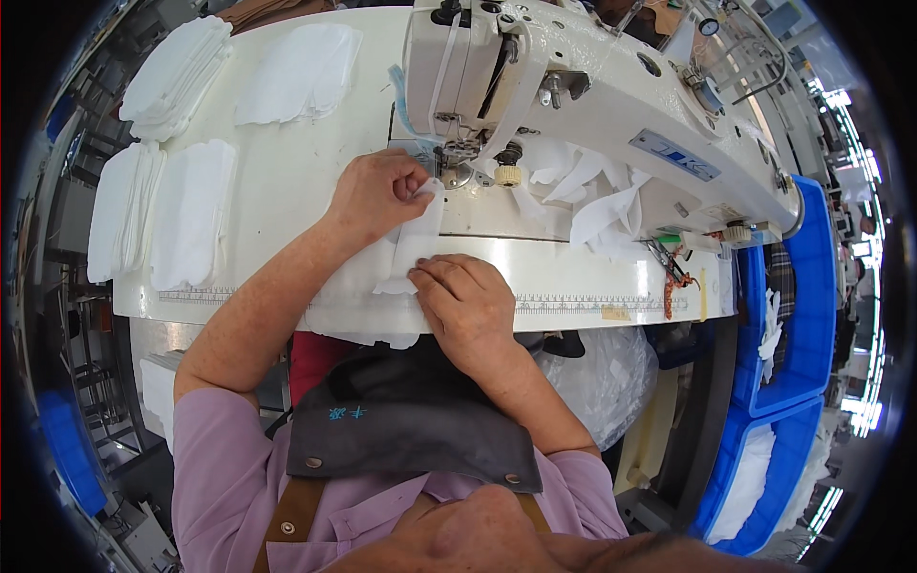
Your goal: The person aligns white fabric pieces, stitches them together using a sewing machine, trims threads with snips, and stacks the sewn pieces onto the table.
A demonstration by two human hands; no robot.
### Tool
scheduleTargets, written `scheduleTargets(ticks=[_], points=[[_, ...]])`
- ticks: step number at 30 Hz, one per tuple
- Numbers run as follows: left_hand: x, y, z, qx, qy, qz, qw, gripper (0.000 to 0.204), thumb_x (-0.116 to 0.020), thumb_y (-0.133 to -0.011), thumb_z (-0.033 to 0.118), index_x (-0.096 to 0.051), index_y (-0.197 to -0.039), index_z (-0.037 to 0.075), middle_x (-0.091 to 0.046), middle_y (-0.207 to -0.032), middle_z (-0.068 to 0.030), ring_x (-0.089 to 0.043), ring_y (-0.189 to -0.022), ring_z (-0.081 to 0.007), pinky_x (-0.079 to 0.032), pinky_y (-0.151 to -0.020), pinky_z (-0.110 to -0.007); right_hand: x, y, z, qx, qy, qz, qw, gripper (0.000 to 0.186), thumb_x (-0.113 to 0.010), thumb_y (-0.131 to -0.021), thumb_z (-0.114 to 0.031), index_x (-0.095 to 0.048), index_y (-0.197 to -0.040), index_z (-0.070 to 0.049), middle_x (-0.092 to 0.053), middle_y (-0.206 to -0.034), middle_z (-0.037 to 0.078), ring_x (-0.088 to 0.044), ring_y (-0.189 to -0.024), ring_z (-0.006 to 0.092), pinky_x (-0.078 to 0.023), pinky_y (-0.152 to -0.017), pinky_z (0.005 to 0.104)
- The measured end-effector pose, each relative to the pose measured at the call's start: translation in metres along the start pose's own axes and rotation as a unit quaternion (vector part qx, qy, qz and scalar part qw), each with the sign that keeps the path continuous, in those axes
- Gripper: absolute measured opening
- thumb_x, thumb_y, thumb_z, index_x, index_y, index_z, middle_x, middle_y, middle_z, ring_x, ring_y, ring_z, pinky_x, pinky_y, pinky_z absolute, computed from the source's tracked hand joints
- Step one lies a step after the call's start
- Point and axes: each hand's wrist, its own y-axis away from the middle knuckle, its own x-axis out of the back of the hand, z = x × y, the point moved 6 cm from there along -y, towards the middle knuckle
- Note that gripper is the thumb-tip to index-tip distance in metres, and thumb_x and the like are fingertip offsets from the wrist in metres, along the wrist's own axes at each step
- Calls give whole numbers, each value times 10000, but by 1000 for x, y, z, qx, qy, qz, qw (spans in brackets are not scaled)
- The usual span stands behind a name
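Note:
A white fabric piece (416, 234) lies on the sewing machine table, its far end close to the needle area of the white sewing machine (592, 86). My left hand (377, 199) is closed, thumb and fingers pinching the far end of the fabric just left of the presser foot (458, 172). Nearer to me, my right hand (466, 304) holds the fabric's near right edge between curled fingers. The fingertips of that hand are partly hidden. More white fabric (382, 339) hangs over the table's front edge.
Stacks of white fabric pieces (177, 76) sit on the table's left side. White scraps (611, 201) lie under the machine arm. Small snips (661, 256) with an orange cord lie at the right. Blue bins (812, 286) stand beyond the right edge. A ruler strip (564, 305) runs along the front.

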Motion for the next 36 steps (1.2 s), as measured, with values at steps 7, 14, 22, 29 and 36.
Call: scheduleTargets(ticks=[7,14,22,29,36], points=[[-9,25,27,-258,-213,-21,942,261,-786,-812,86,-739,-1068,54,-723,-1132,-75,-700,-982,-305,-576,-872,-411,4,-5,9,22,-23,-40,999,268,-670,-784,-94,-736,-1036,-31,-713,-1097,72,-683,-1154,268,-541,-1021,442],[1,17,15,-190,-157,-21,969,318,-746,-850,98,-745,-1159,23,-707,-1291,-93,-692,-1151,-294,-575,-964,-397,3,-23,29,40,-12,-92,995,253,-663,-817,-84,-736,-1052,-27,-716,-1132,84,-682,-1181,270,-542,-957,413],[-2,6,7,-193,-123,7,973,314,-736,-863,123,-751,-1166,42,-701,-1276,-86,-695,-1126,-279,-587,-935,-383,1,-26,37,18,-7,-77,997,248,-715,-808,-46,-740,-1055,-38,-723,-1123,74,-683,-1190,252,-522,-955,393],[-2,3,4,-185,-120,4,975,312,-747,-860,136,-754,-1159,47,-703,-1263,-88,-697,-1117,-276,-591,-925,-384,2,-29,36,26,10,-85,996,326,-733,-766,-7,-737,-1089,-43,-718,-1157,81,-670,-1213,260,-498,-1041,429],[9,10,11,-204,-157,-20,966,354,-791,-848,217,-753,-1163,59,-708,-1269,-95,-674,-1177,-303,-531,-1043,-436,-1,-26,35,26,-6,-93,995,296,-705,-810,-41,-721,-1104,-5,-709,-1180,130,-658,-1226,302,-487,-1094,457]])
